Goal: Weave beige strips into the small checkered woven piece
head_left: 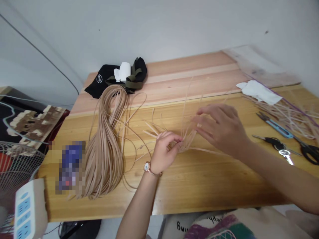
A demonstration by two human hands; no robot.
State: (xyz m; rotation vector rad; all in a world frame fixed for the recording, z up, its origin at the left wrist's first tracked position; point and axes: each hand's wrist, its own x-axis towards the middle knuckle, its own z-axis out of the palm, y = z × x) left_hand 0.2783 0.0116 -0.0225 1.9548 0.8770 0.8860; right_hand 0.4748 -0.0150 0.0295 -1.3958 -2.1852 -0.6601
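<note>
My left hand (165, 150), with a watch on its wrist, pinches a small bunch of thin, pale tan weaving strips (189, 141) above the table. Loose ends of the strips fan out to the left, upward and to the right. Just right of it, my right hand (220, 127) is raised with curved fingers at the standing strips. Motion smears its fingertips, so I cannot see whether a strip is between them. A long looped bundle of similar tan strands (106, 146) lies left of my left hand, a few strands trailing toward it.
On the wooden table (204, 186), scissors (309, 151), blue-handled pliers (276, 126) and keys (285, 154) lie right, near cut strips (291, 116) and tissue (259, 92). A black bag (101, 79) and paper roll (124, 71) stand behind. A power strip (30, 209) is front left.
</note>
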